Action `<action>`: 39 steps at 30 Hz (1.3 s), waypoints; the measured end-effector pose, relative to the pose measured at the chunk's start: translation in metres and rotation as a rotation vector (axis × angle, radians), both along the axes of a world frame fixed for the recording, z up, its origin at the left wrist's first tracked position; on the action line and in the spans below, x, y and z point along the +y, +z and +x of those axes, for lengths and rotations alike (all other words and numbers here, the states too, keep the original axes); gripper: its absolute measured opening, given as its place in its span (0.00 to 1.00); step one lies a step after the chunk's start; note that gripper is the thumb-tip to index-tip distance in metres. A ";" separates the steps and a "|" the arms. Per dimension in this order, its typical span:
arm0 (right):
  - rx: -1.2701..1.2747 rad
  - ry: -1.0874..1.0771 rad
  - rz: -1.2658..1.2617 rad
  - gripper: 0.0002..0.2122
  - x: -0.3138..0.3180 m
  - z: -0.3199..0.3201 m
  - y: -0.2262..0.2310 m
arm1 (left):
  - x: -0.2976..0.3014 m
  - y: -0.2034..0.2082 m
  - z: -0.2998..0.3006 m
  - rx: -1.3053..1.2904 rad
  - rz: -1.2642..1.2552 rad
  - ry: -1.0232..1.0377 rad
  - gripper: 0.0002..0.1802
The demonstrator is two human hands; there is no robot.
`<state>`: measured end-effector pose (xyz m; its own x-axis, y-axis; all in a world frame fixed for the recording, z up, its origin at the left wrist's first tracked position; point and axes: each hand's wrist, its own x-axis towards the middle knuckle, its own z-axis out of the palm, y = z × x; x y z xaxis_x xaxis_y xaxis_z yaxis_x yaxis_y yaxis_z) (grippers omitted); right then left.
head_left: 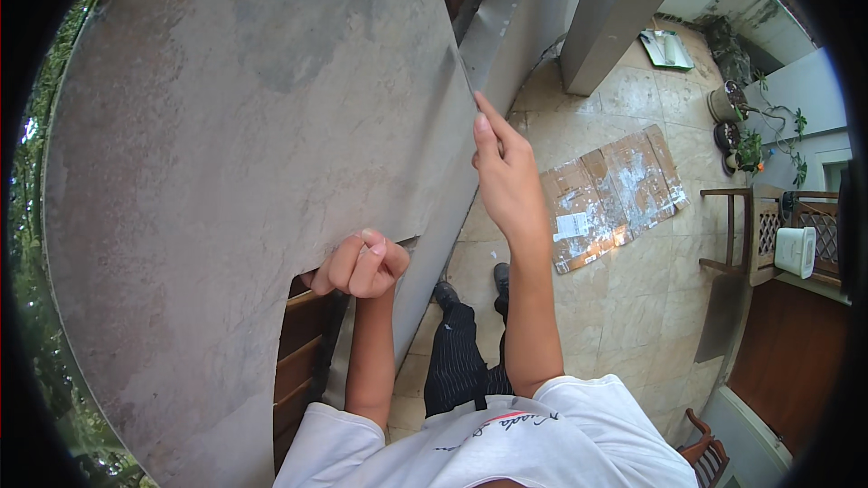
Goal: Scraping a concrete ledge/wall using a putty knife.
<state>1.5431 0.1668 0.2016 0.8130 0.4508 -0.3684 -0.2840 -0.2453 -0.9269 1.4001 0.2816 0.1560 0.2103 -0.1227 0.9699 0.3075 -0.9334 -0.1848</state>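
Note:
A broad grey plastered surface [208, 154], patchy and rough, fills the left and middle of the head view. My right hand [506, 172] holds a thin flat-bladed tool [467, 70], seen nearly edge-on. Its index finger stretches along the tool, and the blade meets the right edge of the grey surface. Lower down, my left hand [366, 267] is closed with curled fingers at the lower edge of that surface. Whatever those fingers hold, if anything, is hidden.
Brown wooden slats [300, 343] show below the grey surface. On the tiled floor [633, 307] to my right lies white-smeared cardboard [615, 194]. A square pillar [615, 18], dustpan [667, 50], potted plants [729, 102] and wooden bench [764, 226] stand beyond.

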 end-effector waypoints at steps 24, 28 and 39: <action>-0.096 -0.018 0.117 0.21 0.003 -0.019 -0.022 | -0.003 0.008 0.004 0.009 0.041 -0.002 0.07; -0.060 -0.035 0.046 0.22 -0.009 -0.012 -0.018 | -0.001 0.009 0.004 -0.005 0.040 0.004 0.08; -0.100 -0.060 0.077 0.22 0.008 0.017 -0.028 | -0.002 0.007 0.010 -0.017 0.046 -0.024 0.08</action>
